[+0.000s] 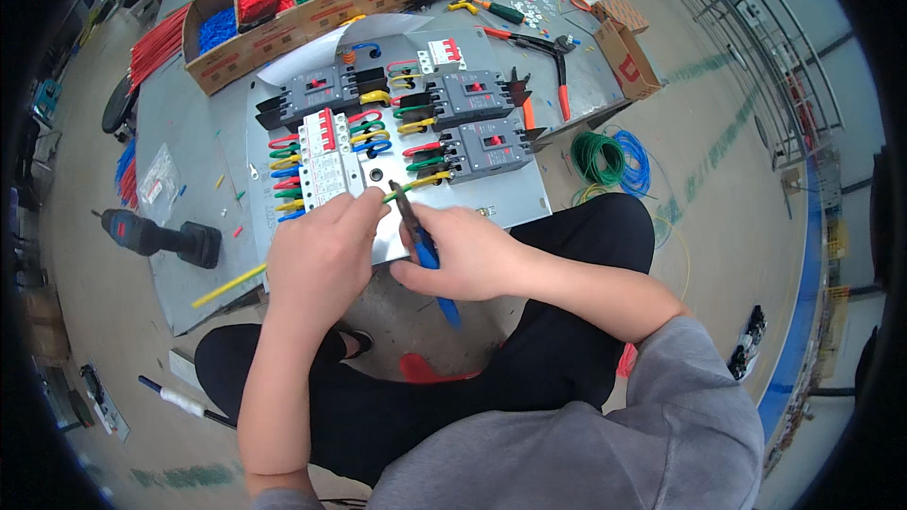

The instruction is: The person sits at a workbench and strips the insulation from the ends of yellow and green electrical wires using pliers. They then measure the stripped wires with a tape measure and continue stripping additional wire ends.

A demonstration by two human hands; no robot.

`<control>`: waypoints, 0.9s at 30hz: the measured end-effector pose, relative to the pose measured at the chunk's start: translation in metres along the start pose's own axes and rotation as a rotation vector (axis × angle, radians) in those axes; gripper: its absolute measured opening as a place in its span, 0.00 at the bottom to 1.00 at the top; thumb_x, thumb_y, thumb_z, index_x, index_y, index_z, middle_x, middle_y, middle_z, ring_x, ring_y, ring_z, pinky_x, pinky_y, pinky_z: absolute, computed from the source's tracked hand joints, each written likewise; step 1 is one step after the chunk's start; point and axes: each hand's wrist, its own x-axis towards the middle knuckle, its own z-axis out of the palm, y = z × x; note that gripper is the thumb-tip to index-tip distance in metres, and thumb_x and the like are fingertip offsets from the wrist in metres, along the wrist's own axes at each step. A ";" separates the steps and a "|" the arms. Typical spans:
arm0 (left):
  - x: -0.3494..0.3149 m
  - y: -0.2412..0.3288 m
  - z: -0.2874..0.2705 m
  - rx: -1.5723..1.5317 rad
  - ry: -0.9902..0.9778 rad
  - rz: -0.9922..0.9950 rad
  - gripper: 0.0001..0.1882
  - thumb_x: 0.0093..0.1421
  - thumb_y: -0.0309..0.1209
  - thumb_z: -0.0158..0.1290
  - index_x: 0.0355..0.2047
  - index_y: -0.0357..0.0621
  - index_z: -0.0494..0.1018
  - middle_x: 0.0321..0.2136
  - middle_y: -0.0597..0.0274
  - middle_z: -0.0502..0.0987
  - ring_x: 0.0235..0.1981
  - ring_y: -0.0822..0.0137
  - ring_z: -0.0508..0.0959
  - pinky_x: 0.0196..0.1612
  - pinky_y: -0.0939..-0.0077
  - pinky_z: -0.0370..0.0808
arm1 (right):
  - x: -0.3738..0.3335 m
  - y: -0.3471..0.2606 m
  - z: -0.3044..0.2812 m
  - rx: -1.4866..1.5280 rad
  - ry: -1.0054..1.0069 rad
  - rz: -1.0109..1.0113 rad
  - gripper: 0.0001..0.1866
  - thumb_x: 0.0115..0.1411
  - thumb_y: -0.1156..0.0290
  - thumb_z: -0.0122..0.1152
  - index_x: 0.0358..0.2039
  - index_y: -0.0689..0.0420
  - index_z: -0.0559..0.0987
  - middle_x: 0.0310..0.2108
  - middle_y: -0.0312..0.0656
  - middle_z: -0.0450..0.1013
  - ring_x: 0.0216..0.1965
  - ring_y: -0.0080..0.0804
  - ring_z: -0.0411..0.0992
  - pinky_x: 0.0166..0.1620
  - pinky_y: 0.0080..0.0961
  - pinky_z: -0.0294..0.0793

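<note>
My left hand point(321, 246) is closed around a yellow-green wire point(227, 285), whose tail sticks out toward the lower left. My right hand point(468, 255) grips blue-handled cutting pliers point(425, 250). Their jaws are at the wire just beyond my left fingertips; whether they bite into it I cannot tell. The wire's far end runs to a lower-right grey circuit breaker point(487, 146). Two more such breakers point(470, 94) point(321, 90) sit on the metal mounting plate point(515, 208). Left of its middle stands a row of small white breakers point(326, 170) with red levers and looped coloured wires.
A cardboard box point(302, 28) of blue, red, green and yellow caps stands at the back. A cordless drill point(161, 238) and a plastic bag point(161, 184) lie left. Orange-handled cable cutters point(539, 42) lie back right. Green point(597, 159) and blue point(633, 165) wire coils are on the floor.
</note>
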 end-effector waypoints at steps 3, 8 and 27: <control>0.000 -0.001 0.018 0.105 -0.050 0.095 0.10 0.62 0.28 0.60 0.45 0.46 0.78 0.25 0.60 0.76 0.27 0.58 0.81 0.27 0.61 0.74 | -0.012 0.015 -0.006 0.876 -0.354 0.306 0.27 0.66 0.47 0.62 0.40 0.64 0.74 0.26 0.45 0.78 0.25 0.37 0.80 0.28 0.30 0.80; 0.005 0.014 0.024 -0.059 -0.120 -0.029 0.08 0.66 0.29 0.58 0.44 0.43 0.78 0.30 0.54 0.81 0.30 0.52 0.82 0.30 0.58 0.77 | -0.016 0.020 -0.022 0.460 -0.316 0.213 0.25 0.67 0.49 0.62 0.40 0.63 0.74 0.25 0.43 0.76 0.24 0.34 0.78 0.29 0.31 0.80; -0.011 0.094 0.015 -1.526 -1.362 -0.898 0.21 0.74 0.38 0.53 0.38 0.25 0.76 0.16 0.70 0.66 0.14 0.80 0.60 0.17 0.82 0.52 | -0.033 0.034 -0.020 -0.661 1.214 -1.237 0.08 0.59 0.56 0.62 0.35 0.38 0.73 0.54 0.23 0.70 0.61 0.23 0.67 0.65 0.47 0.60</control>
